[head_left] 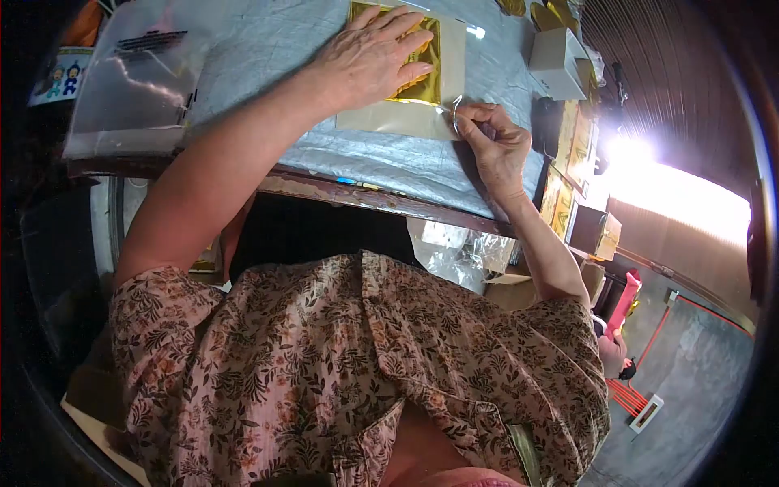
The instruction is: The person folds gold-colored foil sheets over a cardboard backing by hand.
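Observation:
My left hand [369, 61] lies flat, fingers spread, on a shiny gold foil sheet [430, 81]. Under the foil is a larger pale translucent sheet [381, 119], which rests on the light blue table cover [324, 150]. At the lower right corner of the foil, my right hand [499, 146] is closed in a pinch. Between its thumb and forefinger a thin shiny strip [456, 114] stands up in a narrow loop; I cannot tell what it is made of. Part of the foil is hidden beneath my left hand.
A clear plastic sheet [134, 101] covers the table's left side. At the right edge stands a white box [558, 63], with more gold pieces [552, 18] behind it. Clear plastic wrapping [454, 243] hangs below the table edge. Another person [613, 349] is in the right background.

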The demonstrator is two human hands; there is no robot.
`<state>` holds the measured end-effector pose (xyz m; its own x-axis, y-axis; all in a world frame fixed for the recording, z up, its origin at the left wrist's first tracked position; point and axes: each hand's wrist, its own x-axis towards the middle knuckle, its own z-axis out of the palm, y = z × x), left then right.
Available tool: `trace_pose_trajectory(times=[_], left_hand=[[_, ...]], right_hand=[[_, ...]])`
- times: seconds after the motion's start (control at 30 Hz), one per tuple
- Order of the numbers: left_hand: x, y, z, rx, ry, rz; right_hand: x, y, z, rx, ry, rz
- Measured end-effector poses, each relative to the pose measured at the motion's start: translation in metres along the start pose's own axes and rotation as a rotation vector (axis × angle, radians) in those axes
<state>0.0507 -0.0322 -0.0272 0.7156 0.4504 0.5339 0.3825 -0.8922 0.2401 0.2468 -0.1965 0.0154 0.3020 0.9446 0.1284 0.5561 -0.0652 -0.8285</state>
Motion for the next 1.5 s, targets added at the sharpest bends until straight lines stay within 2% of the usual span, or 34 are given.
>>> trace_pose_trajectory(times=[0.13, 0.2, 0.33, 0.43, 0.6, 0.83, 0.9, 1.0, 1.07, 1.5], left_hand=[[0.002, 0.003, 0.001, 0.022, -0.030, -0.026], [0.002, 0.003, 0.003, 0.024, -0.031, -0.036], [0.003, 0.005, 0.004, 0.032, -0.043, -0.057], [0.005, 0.009, 0.002, 0.060, -0.060, -0.078], [0.005, 0.009, 0.002, 0.066, -0.064, -0.081], [0.005, 0.007, 0.002, 0.085, -0.066, -0.058], [0.005, 0.007, 0.002, 0.082, -0.063, -0.051], [0.007, 0.010, -0.006, 0.082, -0.075, -0.052], [0.015, 0.017, -0.029, -0.148, -0.142, -0.124], [0.015, 0.016, -0.027, -0.116, -0.167, -0.145]], right_hand=[[0.013, 0.005, -0.019, 0.033, -0.097, 0.050], [0.019, 0.006, -0.029, 0.048, -0.280, -0.022], [0.018, 0.013, -0.030, 0.038, -0.275, -0.038], [0.013, 0.014, -0.024, 0.063, -0.159, 0.000], [0.015, 0.016, -0.025, -0.006, -0.190, -0.121], [0.020, 0.015, -0.030, 0.028, -0.254, -0.100], [0.023, 0.009, -0.031, -0.017, -0.283, -0.152], [0.027, 0.006, -0.034, -0.021, -0.323, -0.132], [0.030, 0.007, -0.037, -0.020, -0.335, -0.136], [0.023, 0.012, -0.031, 0.006, -0.280, -0.089]])
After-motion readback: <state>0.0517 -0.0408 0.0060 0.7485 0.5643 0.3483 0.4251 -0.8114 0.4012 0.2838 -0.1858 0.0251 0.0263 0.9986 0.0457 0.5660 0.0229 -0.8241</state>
